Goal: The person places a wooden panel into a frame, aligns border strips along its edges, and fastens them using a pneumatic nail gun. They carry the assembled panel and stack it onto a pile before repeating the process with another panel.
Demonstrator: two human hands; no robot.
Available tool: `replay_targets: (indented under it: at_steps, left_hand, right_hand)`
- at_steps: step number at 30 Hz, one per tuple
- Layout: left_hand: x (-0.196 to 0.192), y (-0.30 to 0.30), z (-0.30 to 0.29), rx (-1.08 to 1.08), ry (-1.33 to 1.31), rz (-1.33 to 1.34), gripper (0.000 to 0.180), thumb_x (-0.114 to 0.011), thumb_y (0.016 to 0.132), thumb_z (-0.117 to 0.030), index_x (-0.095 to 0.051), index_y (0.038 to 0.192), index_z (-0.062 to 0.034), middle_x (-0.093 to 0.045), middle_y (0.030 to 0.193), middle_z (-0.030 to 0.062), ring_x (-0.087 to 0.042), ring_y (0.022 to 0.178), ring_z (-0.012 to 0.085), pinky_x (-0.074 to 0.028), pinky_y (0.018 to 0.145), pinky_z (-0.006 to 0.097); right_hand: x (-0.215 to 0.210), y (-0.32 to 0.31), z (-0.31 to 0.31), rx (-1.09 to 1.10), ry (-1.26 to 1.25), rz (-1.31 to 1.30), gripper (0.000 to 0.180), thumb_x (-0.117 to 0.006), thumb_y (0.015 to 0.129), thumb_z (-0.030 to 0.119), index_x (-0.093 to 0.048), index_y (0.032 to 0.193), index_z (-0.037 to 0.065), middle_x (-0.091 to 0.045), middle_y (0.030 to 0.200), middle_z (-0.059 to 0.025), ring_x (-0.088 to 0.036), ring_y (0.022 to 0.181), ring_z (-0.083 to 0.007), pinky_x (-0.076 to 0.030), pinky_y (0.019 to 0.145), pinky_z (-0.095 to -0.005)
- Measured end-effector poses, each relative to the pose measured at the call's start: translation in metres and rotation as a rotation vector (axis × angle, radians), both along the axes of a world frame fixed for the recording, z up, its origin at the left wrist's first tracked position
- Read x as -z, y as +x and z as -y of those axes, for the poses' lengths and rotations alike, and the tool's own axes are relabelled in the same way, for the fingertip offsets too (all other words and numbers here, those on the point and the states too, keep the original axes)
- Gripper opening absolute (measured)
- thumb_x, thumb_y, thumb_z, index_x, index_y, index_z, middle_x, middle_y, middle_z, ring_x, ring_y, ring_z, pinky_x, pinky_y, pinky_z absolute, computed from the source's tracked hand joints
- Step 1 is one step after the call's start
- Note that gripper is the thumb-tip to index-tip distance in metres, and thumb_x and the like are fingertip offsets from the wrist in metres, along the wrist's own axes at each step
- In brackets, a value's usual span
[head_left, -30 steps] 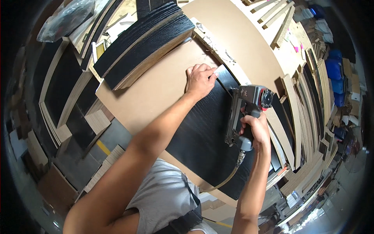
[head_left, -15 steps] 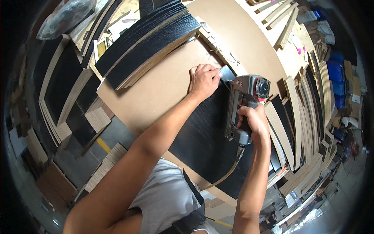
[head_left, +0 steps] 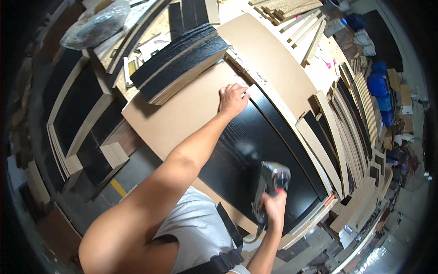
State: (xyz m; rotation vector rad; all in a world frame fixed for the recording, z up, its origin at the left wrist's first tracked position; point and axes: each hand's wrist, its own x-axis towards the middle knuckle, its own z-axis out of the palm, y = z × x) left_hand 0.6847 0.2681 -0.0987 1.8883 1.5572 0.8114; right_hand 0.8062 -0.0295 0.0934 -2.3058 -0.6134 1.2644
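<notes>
Head view: gripped by its handle, the blurred gun (head_left: 273, 172) is held in the right hand (head_left: 274, 205), over the panel (head_left: 246, 157) toward 5 o'clock; at the 11 o'clock corner the left hand (head_left: 233, 99) is placed, fingers curled, whether pinching cannot be told!

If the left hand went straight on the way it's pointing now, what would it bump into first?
Probably the long pale wood strip just beyond the left hand. I can't tell how high the strip stands, so the hand might slide over it instead.
</notes>
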Motion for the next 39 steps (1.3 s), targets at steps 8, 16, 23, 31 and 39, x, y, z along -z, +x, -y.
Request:
replay_targets:
  at_steps: [8,16,23,31,39]
  left_hand:
    - [-0.071,-0.043,0.018,0.26,0.397,-0.03,0.053,-0.072,0.087,-0.031,-0.056,0.131,-0.0049,-0.059,0.124,0.0163,-0.051,0.123,0.0336,-0.035,0.106,0.05]
    - [-0.148,-0.201,-0.068,-0.133,-0.005,-0.716,0.13,-0.085,0.058,-0.065,-0.023,0.158,-0.008,-0.021,0.161,0.0231,-0.019,0.151,0.039,-0.016,0.116,0.069]
    - [-0.111,-0.191,-0.048,-0.027,0.266,-0.706,0.098,-0.086,0.071,-0.041,-0.038,0.149,-0.0056,-0.049,0.139,0.0203,-0.046,0.131,0.0374,-0.038,0.104,0.054]
    - [-0.125,-0.186,-0.04,0.12,0.415,-0.749,0.069,-0.083,0.075,-0.018,-0.052,0.136,-0.0054,-0.058,0.113,0.0157,-0.059,0.106,0.0355,-0.052,0.09,0.045]
    - [-0.163,-0.189,-0.052,0.208,0.173,-0.645,0.056,-0.067,0.075,-0.016,-0.059,0.129,-0.0006,-0.068,0.112,0.0287,-0.064,0.107,0.0435,-0.051,0.093,0.048]
  right_hand:
    - [0.014,-0.032,0.187,0.513,0.023,0.011,0.025,-0.061,0.074,-0.008,-0.057,0.099,-0.005,-0.059,0.068,-0.0087,-0.057,0.047,-0.0182,-0.048,0.044,-0.0325]
    - [0.046,-0.063,0.249,0.718,0.18,-0.042,0.028,-0.062,0.074,-0.005,-0.055,0.102,-0.005,-0.057,0.063,-0.0093,-0.056,0.045,-0.0187,-0.047,0.042,-0.0316]
    - [0.046,-0.079,0.244,0.777,0.206,-0.063,0.018,-0.061,0.075,-0.005,-0.056,0.092,-0.004,-0.055,0.062,-0.007,-0.053,0.044,-0.017,-0.046,0.04,-0.0307]
    - [0.054,-0.093,0.258,0.797,0.215,-0.038,0.014,-0.066,0.074,-0.003,-0.059,0.087,-0.005,-0.061,0.065,-0.0078,-0.057,0.046,-0.0173,-0.045,0.044,-0.0316]
    - [0.068,-0.096,0.291,0.887,0.217,-0.078,0.015,-0.065,0.071,-0.006,-0.06,0.086,-0.006,-0.062,0.067,-0.0076,-0.057,0.046,-0.0162,-0.045,0.043,-0.0304]
